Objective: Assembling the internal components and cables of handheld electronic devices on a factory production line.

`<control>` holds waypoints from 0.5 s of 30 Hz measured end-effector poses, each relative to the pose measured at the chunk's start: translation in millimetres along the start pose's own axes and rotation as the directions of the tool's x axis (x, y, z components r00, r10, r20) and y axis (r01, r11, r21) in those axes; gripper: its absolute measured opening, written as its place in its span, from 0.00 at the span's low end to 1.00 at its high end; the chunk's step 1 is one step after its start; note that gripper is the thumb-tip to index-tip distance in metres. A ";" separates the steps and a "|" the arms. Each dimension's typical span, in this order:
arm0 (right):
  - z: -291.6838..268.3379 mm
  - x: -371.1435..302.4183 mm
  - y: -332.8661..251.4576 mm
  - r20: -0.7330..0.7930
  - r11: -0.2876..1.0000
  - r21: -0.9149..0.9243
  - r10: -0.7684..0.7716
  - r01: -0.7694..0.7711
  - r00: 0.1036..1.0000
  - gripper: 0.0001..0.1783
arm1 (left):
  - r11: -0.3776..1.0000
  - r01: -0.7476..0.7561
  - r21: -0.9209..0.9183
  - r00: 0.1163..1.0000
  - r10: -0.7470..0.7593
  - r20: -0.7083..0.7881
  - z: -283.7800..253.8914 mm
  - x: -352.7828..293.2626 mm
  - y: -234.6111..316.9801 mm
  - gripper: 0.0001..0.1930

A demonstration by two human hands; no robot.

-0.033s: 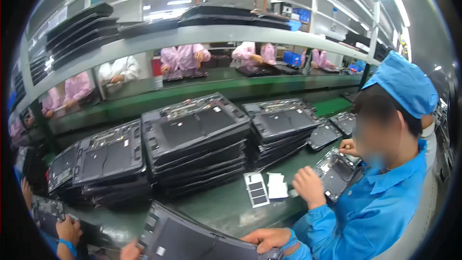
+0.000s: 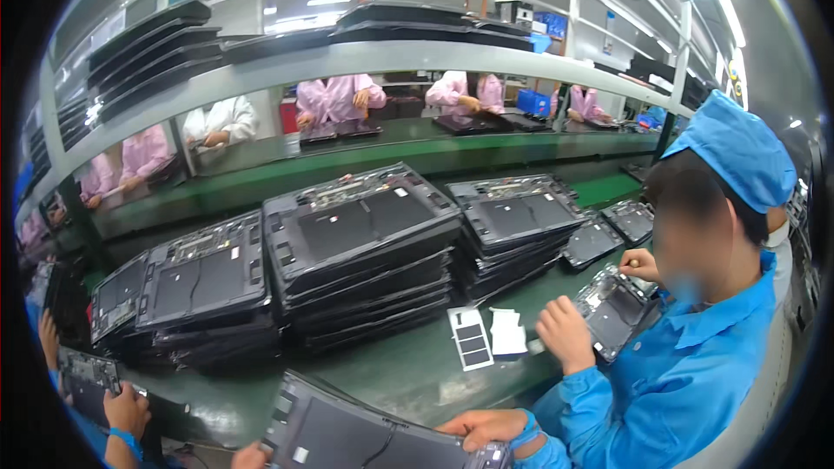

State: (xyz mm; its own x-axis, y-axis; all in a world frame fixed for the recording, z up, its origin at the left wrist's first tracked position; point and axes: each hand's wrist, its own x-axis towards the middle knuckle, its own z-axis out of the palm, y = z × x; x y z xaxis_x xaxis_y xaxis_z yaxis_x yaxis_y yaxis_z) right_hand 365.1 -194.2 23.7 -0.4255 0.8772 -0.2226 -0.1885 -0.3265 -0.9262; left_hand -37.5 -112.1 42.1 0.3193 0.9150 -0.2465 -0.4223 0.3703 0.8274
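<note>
An opened dark laptop base [image 2: 347, 434], with a broad black battery and a thin cable, is held slightly tilted at the lower edge. My left hand [image 2: 250, 457] grips its left edge, only partly in view. With thumb on top and fingers beneath, my right hand [image 2: 488, 428] clasps its right end; the underside fingers are hidden. Just beyond lie a white sheet with dark panels [image 2: 471, 339] and some white slips [image 2: 506, 332] on the green bench [image 2: 408, 382]. A tall stack of similar laptop bases [image 2: 365, 287] rises farther back.
More stacks stand at left [image 2: 204, 287] and right [image 2: 517, 226]. A co-worker in a blue cap [image 2: 725, 143] works on a laptop base [image 2: 612, 317] at my right. Another co-worker's hand [image 2: 128, 410] is at left. A shelf [image 2: 391, 56] crosses above, with people in pink beyond.
The view has turned slightly, so the scene sits a little to the right. The laptop base in my hands is slightly lower; both hands keep their grip.
</note>
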 end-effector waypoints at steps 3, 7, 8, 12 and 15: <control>-12.2 26.3 -2.6 -0.028 0.993 -0.068 -0.097 0.095 0.995 0.31 | 0.961 -0.173 0.215 0.974 0.199 -0.107 -2.3 -13.8 -67.6 0.15; -32.1 42.7 -15.9 -0.738 0.839 -0.494 -0.267 -0.228 0.620 0.22 | 0.983 -0.007 -0.185 0.991 -0.017 -0.131 7.8 8.4 -94.6 0.18; -28.2 38.8 -21.8 -0.798 0.719 -0.582 -0.417 -0.379 0.434 0.21 | 0.982 -0.014 -0.191 0.994 -0.006 -0.105 18.3 21.0 -99.8 0.19; 6.4 41.3 -35.1 -0.618 0.615 -0.784 -0.758 -0.087 0.211 0.20 | 0.998 0.059 -0.023 0.979 -0.062 -0.195 49.2 3.7 -100.1 0.29; 5.2 47.4 -28.2 -0.585 0.619 -0.784 -0.712 -0.046 0.387 0.22 | 0.647 -0.280 0.709 0.937 0.346 0.054 21.9 19.9 -139.6 0.37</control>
State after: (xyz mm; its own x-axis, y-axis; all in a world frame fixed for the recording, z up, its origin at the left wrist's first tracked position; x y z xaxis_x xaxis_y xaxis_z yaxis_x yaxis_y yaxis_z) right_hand 345.7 -145.3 40.8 0.4877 0.7782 0.3957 0.5965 0.0339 -0.8019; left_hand 46.4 -149.1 -67.3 0.1986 0.9766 0.0826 0.2389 -0.1300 0.9623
